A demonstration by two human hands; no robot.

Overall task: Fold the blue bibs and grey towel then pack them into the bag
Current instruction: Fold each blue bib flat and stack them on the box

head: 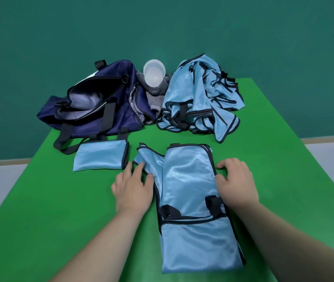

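A light blue bib point(190, 180) lay lengthwise on the green counter point(60, 200), straight in front of the person. Its cloth was shiny and had a dark trim along all the edges. Two short black strap loops sat on its near half, one on each side, and a dark seam crossed it just below them. At the far left a narrow flap of the same bib stuck out sideways, not folded in.

The left hand point(133, 190) rested flat on this flap with the fingers straight and a little spread. The right hand point(237, 184) was at the right edge of the bib, with the thumb on the trim and the bent fingers touching the counter just beside it. I could not tell if it pinched the edge or only pressed it.

One folded bib point(101, 157) lay as a small neat rectangle to the left, near the bag's black handles. The dark navy bag point(93, 106) stood open at the far left of the counter. A loose pile of blue bibs point(198, 98) lay at the far right. Between the bag and the pile was the grey towel point(154, 92), crumpled, with a white plastic cup point(154, 75) lying on it.
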